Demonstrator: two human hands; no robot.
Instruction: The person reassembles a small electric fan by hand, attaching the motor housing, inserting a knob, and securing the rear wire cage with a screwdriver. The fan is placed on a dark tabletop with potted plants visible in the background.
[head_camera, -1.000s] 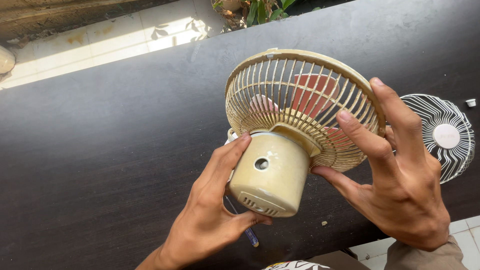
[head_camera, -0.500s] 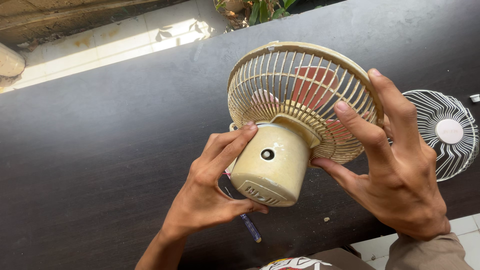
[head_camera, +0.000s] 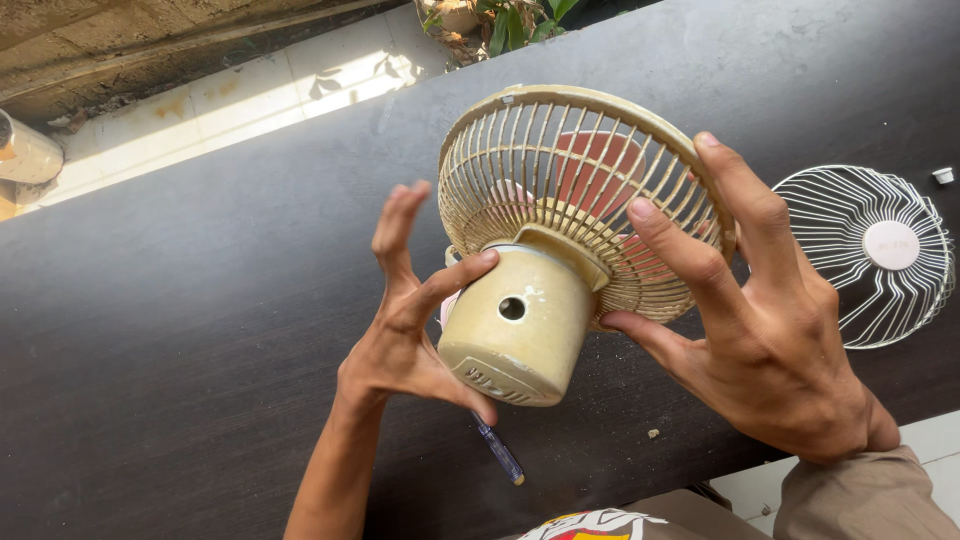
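- I hold a small cream-yellow fan (head_camera: 540, 260) up over the dark tabletop (head_camera: 180, 330), its back turned toward me.
- The fan's motor housing (head_camera: 515, 325) is a stubby yellowed cylinder with a round hole in its side and vent slots along its lower edge; the plastic looks aged and smudged.
- The rear grille (head_camera: 560, 170) is a round cage of thin cream ribs, and pinkish-red blades (head_camera: 590, 165) show through them.
- My right hand (head_camera: 770, 340) grasps the grille's rim, fingers spread across the ribs and thumb under its lower edge.
- My left hand (head_camera: 405, 320) is loosely open: the thumb presses the housing's side, one fingertip rests on its top edge, the other fingers stand free in the air.
- A blue-handled tool (head_camera: 497, 450), maybe a screwdriver, lies on the tabletop below the housing, half hidden.
- A separate white wire grille (head_camera: 870, 255) lies flat on the tabletop to the right, with a small white cap (head_camera: 942, 176) just beyond it.
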